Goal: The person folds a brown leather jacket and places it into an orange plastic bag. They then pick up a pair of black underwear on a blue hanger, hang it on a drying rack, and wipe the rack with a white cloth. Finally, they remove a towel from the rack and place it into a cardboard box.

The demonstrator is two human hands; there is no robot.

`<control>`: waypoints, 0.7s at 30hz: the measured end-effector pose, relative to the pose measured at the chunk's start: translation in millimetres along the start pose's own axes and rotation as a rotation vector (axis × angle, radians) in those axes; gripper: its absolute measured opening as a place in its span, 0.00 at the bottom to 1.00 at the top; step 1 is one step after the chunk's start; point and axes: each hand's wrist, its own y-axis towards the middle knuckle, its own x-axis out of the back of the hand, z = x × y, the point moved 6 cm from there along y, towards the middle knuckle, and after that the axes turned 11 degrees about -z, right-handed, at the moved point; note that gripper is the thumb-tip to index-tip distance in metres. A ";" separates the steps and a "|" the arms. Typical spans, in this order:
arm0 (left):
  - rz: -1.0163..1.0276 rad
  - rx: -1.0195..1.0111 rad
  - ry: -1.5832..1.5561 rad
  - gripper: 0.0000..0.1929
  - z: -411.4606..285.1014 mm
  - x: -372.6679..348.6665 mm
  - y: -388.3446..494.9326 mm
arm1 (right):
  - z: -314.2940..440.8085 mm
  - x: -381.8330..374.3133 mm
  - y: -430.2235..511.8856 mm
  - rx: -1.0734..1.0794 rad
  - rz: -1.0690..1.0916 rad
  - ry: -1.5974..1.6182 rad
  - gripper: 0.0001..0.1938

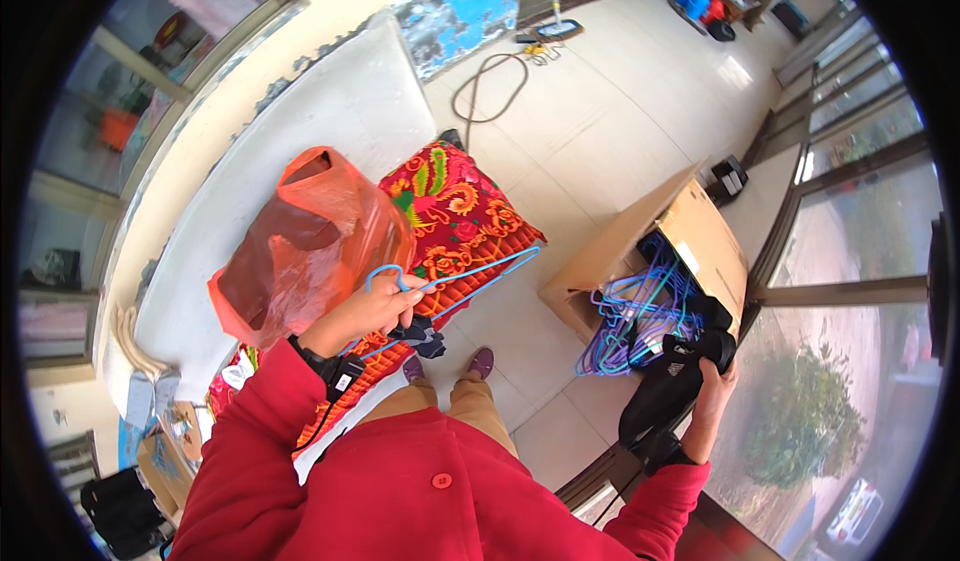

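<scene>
My left hand point(388, 302) grips a light blue clothes hanger point(480, 269) near its hook. The hanger's long frame stretches out to the right, over a red floral-patterned cushion or folded quilt point(465, 201). Just below that hand lies a small dark bundle of cloth point(421, 338). At the right, my right hand point(718, 387) is closed on a black garment point(652, 403), which hangs down beside a cardboard box point(712, 234). Blue and purple hangers point(637, 313) spill in a tangle from the box's open side. Part of the black cloth lies against them.
A translucent red plastic bag point(367, 219) stands on a pale ledge point(360, 95) left of the cushion. On the tiled floor point(592, 141) lie a looped hose point(457, 99) and a flat mop point(559, 29). Framed windows point(862, 238) run along the right side.
</scene>
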 end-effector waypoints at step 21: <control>-0.670 0.200 -0.374 0.16 162.1 110.0 -226.3 | 85.9 -404.5 -131.0 -0.017 0.742 0.351 0.18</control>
